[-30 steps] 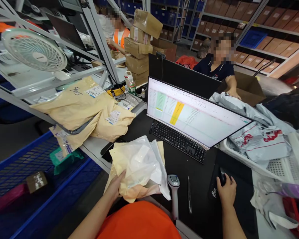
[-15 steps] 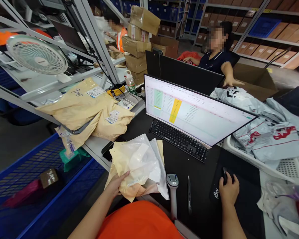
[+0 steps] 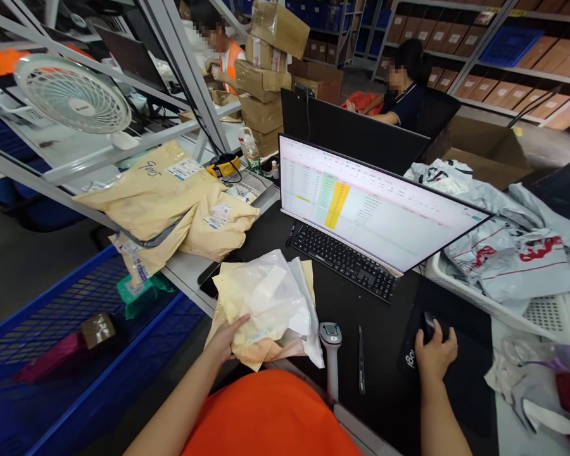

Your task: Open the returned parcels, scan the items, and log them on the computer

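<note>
My left hand (image 3: 228,335) grips the near left edge of a yellow mailing bag (image 3: 225,286), thumb on top, fingers hidden underneath. A clear plastic bag (image 3: 270,294) with something white inside lies over it. My right hand (image 3: 436,356) is closed around a black computer mouse (image 3: 428,324) on a dark mouse pad (image 3: 470,380). Between my hands lie a grey barcode scanner (image 3: 331,354) and a dark pen (image 3: 361,361). Beyond them stand a black keyboard (image 3: 342,261) and a monitor (image 3: 370,202) showing a spreadsheet.
Yellow parcels (image 3: 156,190) lie at the left, above a blue crate (image 3: 76,430). A white basket (image 3: 498,304) of grey parcel bags (image 3: 513,253) stands at the right. A fan (image 3: 73,95), stacked cartons (image 3: 266,82) and two other people are farther back.
The spreadsheet on the monitor has scrolled sideways. The person behind the monitor has drawn an arm back from the grey bags and turned away. My hands stay in nearly the same places.
</note>
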Demonstrator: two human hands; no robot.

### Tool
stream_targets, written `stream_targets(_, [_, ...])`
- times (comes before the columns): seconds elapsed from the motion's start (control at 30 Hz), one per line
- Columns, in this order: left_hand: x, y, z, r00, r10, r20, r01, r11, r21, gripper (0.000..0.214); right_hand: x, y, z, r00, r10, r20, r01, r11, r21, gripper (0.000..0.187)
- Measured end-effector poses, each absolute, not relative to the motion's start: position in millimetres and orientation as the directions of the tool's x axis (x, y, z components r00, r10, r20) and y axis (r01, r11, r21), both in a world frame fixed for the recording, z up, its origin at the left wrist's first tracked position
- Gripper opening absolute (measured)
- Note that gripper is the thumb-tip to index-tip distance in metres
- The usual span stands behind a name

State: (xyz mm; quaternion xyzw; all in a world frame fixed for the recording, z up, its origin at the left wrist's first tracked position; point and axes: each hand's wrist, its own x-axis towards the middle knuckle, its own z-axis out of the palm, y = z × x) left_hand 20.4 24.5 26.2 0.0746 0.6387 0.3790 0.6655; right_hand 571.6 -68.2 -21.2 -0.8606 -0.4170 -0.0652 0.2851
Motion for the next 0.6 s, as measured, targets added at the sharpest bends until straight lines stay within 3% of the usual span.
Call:
stream_targets(0.13, [22, 25, 28, -0.076, 0.631, -0.772, -0.382, 0.697, 0.607, 0.049, 496, -78, 6, 0.558, 0.795, 0.237, 0.767, -0.385, -0.514, 0.056])
stream_targets(0.23, [24, 21, 31, -0.064, 0.693, -0.718, -0.395, 0.643, 0.656, 0.069, 411, -103, 11, 0.424, 0.893, -0.151, 0.648, -0.415, -0.639, 0.057])
stream_targets(0.27, [25, 20, 33, -0.063, 0.714, -0.697, -0.4, 0.622, 0.673, 0.074, 385, -111, 10, 0.359, 0.893, -0.273, 0.622, -0.447, -0.643, 0.059])
stream_targets(0.37, [28, 17, 40, -0.074, 0.781, -0.621, -0.386, 0.551, 0.74, 0.082, 328, -118, 5, 0.284, 0.846, -0.45, 0.524, -0.531, -0.667, 0.06])
stream_targets(0.47, [32, 17, 52, -0.101, 0.84, -0.533, -0.332, 0.477, 0.814, 0.084, 309, -101, 3, 0.321, 0.722, -0.613, 0.263, -0.69, -0.675, 0.055])
stream_targets(0.53, [35, 17, 60, -0.118, 0.873, -0.472, -0.286, 0.426, 0.858, 0.083, 314, -90, 11, 0.318, 0.662, -0.678, 0.159, -0.743, -0.65, 0.06])
stream_targets(0.6, [39, 18, 68, -0.141, 0.899, -0.414, -0.24, 0.374, 0.896, 0.081, 327, -89, 30, 0.333, 0.674, -0.66, 0.124, -0.725, -0.678, 0.069])
